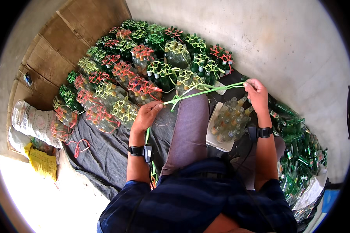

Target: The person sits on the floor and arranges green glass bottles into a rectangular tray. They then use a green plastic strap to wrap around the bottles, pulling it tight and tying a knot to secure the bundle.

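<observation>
Light green plastic strapping (pixel 210 90) stretches above the knee between my two hands, with a knot and a loose end nearer the left one. My left hand (pixel 148 114) pinches one end of it between thumb and fingers. At the right, my right hand (pixel 256 92) grips the other end in closed fingers. Below that hand a cluster of clear glass bottles (pixel 229 121) stands upright on a white tray or board (pixel 221 145). Another green strand hangs behind my left forearm, partly hidden by it.
Bundles of green and clear bottles (pixel 160 71), netted with red, yellow and green strapping, fill the floor ahead and left. Loose green bottles (pixel 297 145) are heaped at right. A pale wall (pixel 268 38), cardboard (pixel 55 46), woven sacks (pixel 36 121) and black sheeting (pixel 102 154) surround me.
</observation>
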Demonstrator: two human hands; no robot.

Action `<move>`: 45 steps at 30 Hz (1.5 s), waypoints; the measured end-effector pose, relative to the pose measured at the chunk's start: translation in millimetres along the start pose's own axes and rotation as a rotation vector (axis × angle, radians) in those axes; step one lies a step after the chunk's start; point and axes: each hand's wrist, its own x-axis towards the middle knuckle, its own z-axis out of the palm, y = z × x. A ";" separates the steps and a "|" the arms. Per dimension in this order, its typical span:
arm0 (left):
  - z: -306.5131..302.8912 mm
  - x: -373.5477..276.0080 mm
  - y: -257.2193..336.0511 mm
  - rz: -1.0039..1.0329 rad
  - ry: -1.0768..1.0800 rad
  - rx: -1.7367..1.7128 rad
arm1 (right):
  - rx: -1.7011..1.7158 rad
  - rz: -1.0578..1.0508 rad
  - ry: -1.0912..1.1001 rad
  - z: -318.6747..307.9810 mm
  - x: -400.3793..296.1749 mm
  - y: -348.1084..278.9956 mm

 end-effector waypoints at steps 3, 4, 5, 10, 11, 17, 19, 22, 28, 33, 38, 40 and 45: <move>-9.3 -0.8 -5.4 -0.001 0.262 -0.091 | -0.145 -0.069 0.112 -19.5 4.8 7.3; -14.3 1.3 -6.8 0.071 0.361 -0.113 | -0.115 -0.058 0.132 -28.5 7.6 9.3; -13.8 2.6 -7.3 0.069 0.474 -0.240 | -0.086 -0.046 0.153 -38.3 10.2 11.1; -32.0 12.0 -17.1 0.027 0.684 -0.402 | -0.151 -0.038 0.231 -79.1 12.7 7.3; -35.9 17.0 -23.9 0.010 0.748 -0.427 | -0.192 -0.084 0.222 -85.7 10.5 6.7; -96.4 31.7 -112.6 -0.035 0.911 -0.383 | -0.344 -0.044 -0.106 -77.1 -26.8 -49.3; -88.9 38.7 -109.3 -0.099 1.097 0.682 | -0.511 -0.411 -0.204 -60.7 -32.7 -56.7; -25.4 35.6 -4.4 0.161 1.119 0.733 | -0.341 -0.168 -0.352 -9.8 -54.5 -83.9; 89.7 26.9 110.5 0.572 -0.167 0.047 | -0.013 0.099 -0.677 66.6 -69.5 -87.8; 83.5 32.1 93.0 0.273 -0.459 -0.053 | 0.018 0.137 -0.857 46.8 -70.0 -67.9; 65.7 28.1 64.5 0.189 -0.482 -0.105 | 0.195 0.369 -0.782 4.6 -74.7 -41.4; 57.5 25.9 58.1 0.141 -0.443 -0.108 | 0.300 0.409 -0.725 -6.6 -80.6 -38.2; 47.0 24.3 53.3 0.057 -0.374 -0.055 | 0.341 0.462 -0.635 -36.3 -87.5 -35.8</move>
